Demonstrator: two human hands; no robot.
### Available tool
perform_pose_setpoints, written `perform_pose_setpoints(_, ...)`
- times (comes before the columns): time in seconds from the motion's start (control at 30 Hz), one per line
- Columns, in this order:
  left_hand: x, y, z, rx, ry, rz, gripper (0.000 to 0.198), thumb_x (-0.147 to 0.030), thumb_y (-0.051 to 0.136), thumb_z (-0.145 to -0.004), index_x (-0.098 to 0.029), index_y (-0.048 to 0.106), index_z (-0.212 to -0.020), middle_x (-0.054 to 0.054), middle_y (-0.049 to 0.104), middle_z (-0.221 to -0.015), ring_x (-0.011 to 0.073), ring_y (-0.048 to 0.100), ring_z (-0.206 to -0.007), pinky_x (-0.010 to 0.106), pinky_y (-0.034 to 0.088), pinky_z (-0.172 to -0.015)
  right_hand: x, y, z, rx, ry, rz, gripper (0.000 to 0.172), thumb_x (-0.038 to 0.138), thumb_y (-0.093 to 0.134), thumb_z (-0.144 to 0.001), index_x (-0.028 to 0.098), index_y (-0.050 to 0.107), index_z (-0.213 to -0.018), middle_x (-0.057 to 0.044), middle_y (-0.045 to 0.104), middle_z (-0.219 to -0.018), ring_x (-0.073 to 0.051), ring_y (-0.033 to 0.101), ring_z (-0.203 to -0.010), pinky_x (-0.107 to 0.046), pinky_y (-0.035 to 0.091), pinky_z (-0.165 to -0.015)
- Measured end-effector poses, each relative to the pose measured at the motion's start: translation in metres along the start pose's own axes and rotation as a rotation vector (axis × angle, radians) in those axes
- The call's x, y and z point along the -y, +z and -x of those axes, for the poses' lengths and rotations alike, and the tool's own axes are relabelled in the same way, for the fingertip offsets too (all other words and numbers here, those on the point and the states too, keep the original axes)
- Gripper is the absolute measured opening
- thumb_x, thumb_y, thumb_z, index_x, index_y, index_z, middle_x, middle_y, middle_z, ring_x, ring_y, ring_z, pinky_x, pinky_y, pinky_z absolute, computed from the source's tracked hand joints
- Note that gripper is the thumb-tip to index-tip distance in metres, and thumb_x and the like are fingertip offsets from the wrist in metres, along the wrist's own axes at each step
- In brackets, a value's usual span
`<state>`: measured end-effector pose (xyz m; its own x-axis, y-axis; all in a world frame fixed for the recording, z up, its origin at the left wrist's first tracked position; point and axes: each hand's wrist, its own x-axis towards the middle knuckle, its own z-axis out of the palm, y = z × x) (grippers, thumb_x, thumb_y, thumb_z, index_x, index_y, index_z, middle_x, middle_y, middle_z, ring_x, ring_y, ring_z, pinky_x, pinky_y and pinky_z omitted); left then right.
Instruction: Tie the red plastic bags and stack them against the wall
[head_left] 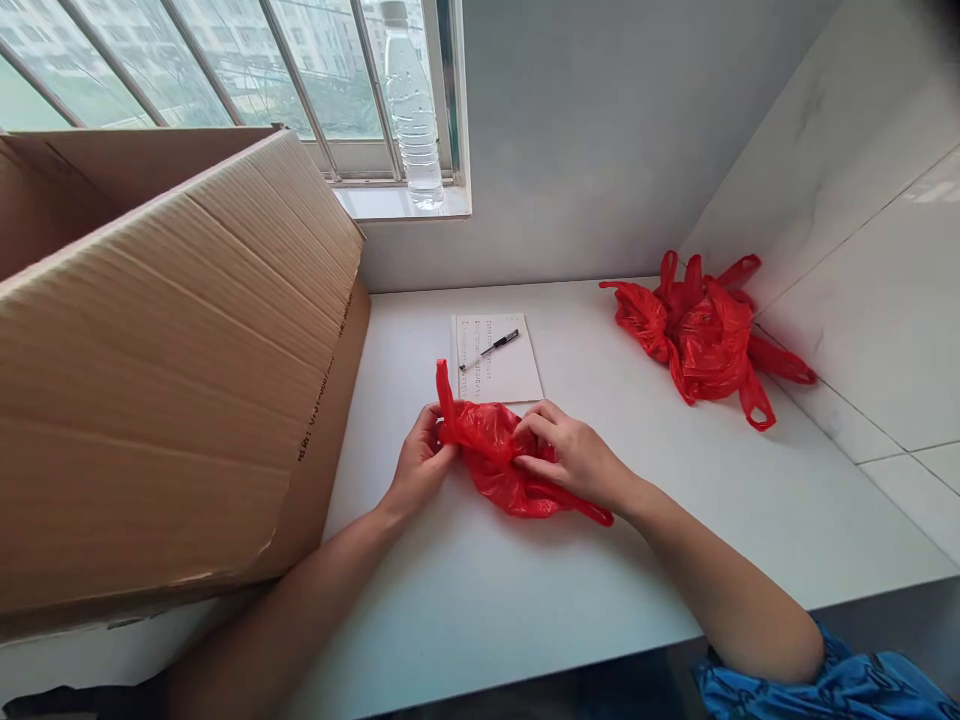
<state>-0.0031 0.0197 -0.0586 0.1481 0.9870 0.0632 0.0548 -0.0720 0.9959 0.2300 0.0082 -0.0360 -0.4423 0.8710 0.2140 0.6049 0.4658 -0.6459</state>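
Observation:
A crumpled red plastic bag (502,470) lies on the white table in front of me, with one handle loop standing up at its left and another trailing to the lower right. My left hand (425,455) pinches the bag's left end near the base of the upright loop. Over its right side, my right hand (562,455) has bent fingers gripping the plastic near the middle. What the bag contains, if anything, is hidden. Just behind it sits an open notebook (517,375) with a black pen (490,349) lying across the page.
At the left stands a large open cardboard box (187,380). Several red plastic bags (705,335) are heaped at the back right against the tiled wall. A clear water bottle (414,120) stands on the window sill. The white table's (480,600) front edge runs along the bottom.

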Motion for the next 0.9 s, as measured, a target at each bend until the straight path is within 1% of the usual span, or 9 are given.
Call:
perform_pose_setpoints(0.1,-0.001,0.0,0.0,-0.038,-0.034,0.048,0.03,-0.027,0.064,-0.082,-0.019,0.057,-0.11,0.005,0.066,-0.106,0.0178,0.063,-0.09,0.028,0.053,-0.075,0.0,-0.011,0.003,0.004,0.061,-0.14,0.009,0.027,0.055,-0.092,0.023,0.06,-0.086,0.0,0.065,-0.088,-0.013,0.059,-0.069,-0.026,0.047,-0.063)
perform_pose_setpoints(0.23,0.0,-0.005,-0.001,-0.208,0.022,-0.008,0.031,-0.035,0.061,-0.087,-0.02,0.057,-0.115,0.007,0.065,-0.113,0.0211,0.061,-0.105,0.033,0.051,-0.088,-0.001,-0.028,0.003,-0.016,0.174,-0.288,0.015,0.034,0.05,-0.096,0.023,0.06,-0.093,0.002,0.067,-0.075,-0.014,0.063,-0.066,-0.027,0.049,-0.061)
perform_pose_setpoints(0.3,0.0,-0.006,0.001,-0.286,0.085,-0.103,0.029,-0.035,0.056,-0.091,-0.022,0.057,-0.117,0.007,0.061,-0.121,0.0219,0.058,-0.113,0.037,0.049,-0.095,-0.001,-0.029,0.003,-0.056,0.189,-0.228,0.022,0.04,0.049,-0.097,0.023,0.062,-0.093,0.0,0.069,-0.077,-0.016,0.064,-0.068,-0.03,0.051,-0.064)
perform_pose_setpoints(0.37,-0.001,-0.005,0.005,-0.294,0.198,-0.24,0.025,-0.035,0.053,-0.094,-0.023,0.058,-0.116,0.007,0.058,-0.125,0.0224,0.055,-0.117,0.039,0.045,-0.101,0.001,-0.022,0.002,-0.154,0.139,-0.117,0.026,0.046,0.053,-0.095,0.023,0.064,-0.098,-0.005,0.071,-0.097,-0.02,0.067,-0.086,-0.035,0.055,-0.076)
perform_pose_setpoints(0.43,-0.004,0.0,0.011,-0.191,0.319,-0.415,0.03,-0.033,0.052,-0.095,-0.024,0.055,-0.123,0.008,0.053,-0.132,0.0236,0.05,-0.127,0.042,0.04,-0.108,0.003,-0.006,0.001,-0.197,0.04,-0.027,0.039,0.049,0.056,-0.093,0.023,0.06,-0.121,-0.01,0.062,-0.129,-0.025,0.06,-0.116,-0.042,0.051,-0.097)
perform_pose_setpoints(0.53,-0.004,0.008,0.021,0.052,0.429,-0.707,0.054,-0.03,0.05,-0.097,-0.026,0.035,-0.148,0.01,0.032,-0.155,0.0262,0.029,-0.145,0.047,0.026,-0.119,0.006,0.024,0.002,-0.062,-0.081,0.048,0.064,0.049,0.048,-0.097,0.021,0.031,-0.152,-0.012,0.029,-0.16,-0.026,0.028,-0.147,-0.047,0.033,-0.118)
perform_pose_setpoints(0.63,0.001,0.011,0.026,0.221,0.45,-0.943,0.064,-0.027,0.04,-0.1,-0.024,0.012,-0.157,0.009,0.012,-0.164,0.0277,0.011,-0.152,0.052,0.014,-0.123,0.006,0.047,0.004,0.058,-0.111,0.113,0.067,0.045,0.037,-0.101,0.019,0.012,-0.158,-0.011,0.014,-0.164,-0.024,0.011,-0.152,-0.047,0.023,-0.123)
perform_pose_setpoints(0.7,0.007,0.01,0.028,0.28,0.431,-1.039,0.065,-0.028,0.036,-0.101,-0.022,0.006,-0.158,0.009,0.008,-0.165,0.0279,0.007,-0.152,0.052,0.015,-0.123,0.006,0.054,0.005,0.089,-0.119,0.164,0.068,0.044,0.035,-0.102,0.018,0.009,-0.158,-0.01,0.011,-0.165,-0.024,0.008,-0.152,-0.049,0.02,-0.124)
perform_pose_setpoints(0.9,0.016,0.008,0.036,0.268,0.444,-1.189,0.071,-0.032,0.035,-0.1,-0.015,-0.001,-0.158,0.014,0.008,-0.164,0.0292,0.014,-0.151,0.049,0.026,-0.12,0.005,0.055,0.006,0.085,-0.161,0.223,0.073,0.041,0.042,-0.099,0.016,0.006,-0.158,-0.011,0.005,-0.165,-0.027,0.005,-0.152,-0.049,0.022,-0.123)
